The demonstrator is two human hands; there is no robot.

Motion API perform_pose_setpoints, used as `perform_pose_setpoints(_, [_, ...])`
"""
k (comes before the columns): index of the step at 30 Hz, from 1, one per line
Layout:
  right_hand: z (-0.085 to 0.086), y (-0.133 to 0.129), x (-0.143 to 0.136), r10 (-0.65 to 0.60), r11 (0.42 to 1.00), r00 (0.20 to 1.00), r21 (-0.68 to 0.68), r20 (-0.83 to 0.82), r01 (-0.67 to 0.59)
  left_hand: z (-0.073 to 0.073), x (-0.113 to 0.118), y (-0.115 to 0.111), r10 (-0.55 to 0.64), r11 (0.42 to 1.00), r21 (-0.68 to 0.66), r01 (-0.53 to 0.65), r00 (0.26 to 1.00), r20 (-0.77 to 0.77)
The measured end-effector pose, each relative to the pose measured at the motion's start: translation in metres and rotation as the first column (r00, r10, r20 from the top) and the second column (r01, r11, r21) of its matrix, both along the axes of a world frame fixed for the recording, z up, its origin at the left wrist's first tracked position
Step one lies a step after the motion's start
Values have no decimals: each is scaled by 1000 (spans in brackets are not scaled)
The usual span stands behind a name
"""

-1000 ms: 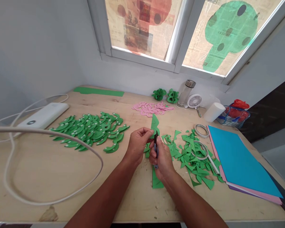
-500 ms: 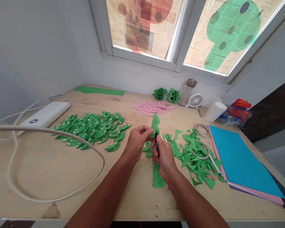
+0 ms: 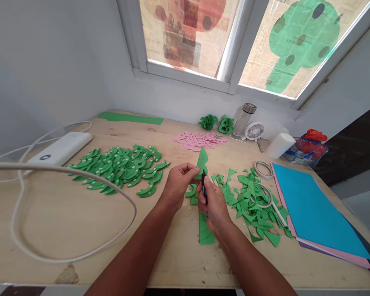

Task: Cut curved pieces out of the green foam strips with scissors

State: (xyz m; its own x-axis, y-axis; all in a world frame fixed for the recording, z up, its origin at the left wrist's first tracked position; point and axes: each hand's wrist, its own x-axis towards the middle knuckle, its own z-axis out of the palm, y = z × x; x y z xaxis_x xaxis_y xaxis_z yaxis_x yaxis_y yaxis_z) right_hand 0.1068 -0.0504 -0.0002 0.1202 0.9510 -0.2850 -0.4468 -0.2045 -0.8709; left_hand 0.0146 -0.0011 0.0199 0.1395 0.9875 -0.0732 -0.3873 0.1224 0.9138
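Between finger and thumb my left hand [image 3: 181, 183] pinches a piece of green paper [image 3: 202, 157] that points up and away from me. My right hand [image 3: 214, 205] is closed around a pair of dark-handled scissors [image 3: 204, 190], whose blades meet the paper's lower right edge. Most of the handles is hidden in my fingers. Below my hands a green paper strip [image 3: 206, 232] lies on the table, and a few cut green pieces [image 3: 192, 193] show beside my left fingers. Curved green paper pieces [image 3: 123, 167] with small white patches are heaped to the left.
Green scraps [image 3: 259, 205] spread at right around a magnifying glass [image 3: 279, 211], near a tape roll [image 3: 263, 169] and coloured sheets [image 3: 314, 205]. Pink cutouts [image 3: 197, 140], a bottle [image 3: 245, 119] and a small fan [image 3: 254, 130] stand behind. A white cable [image 3: 80, 260] loops at left beside a power bank [image 3: 60, 148].
Almost nothing differs. The whole view has shifted very slightly, while both hands keep their hold on the paper and the scissors.
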Motion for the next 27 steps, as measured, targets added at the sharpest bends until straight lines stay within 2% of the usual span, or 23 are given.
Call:
perform_pose_setpoints(16, [2,0,-1,-22,1000,997,-12,72,23,0,1,-1,34,999,-23,-33,999,19])
perform_pose_setpoints(27, [2,0,-1,-27,1000,997,-1,77,28,0,1,-1,48,999,18,-46,997,-66])
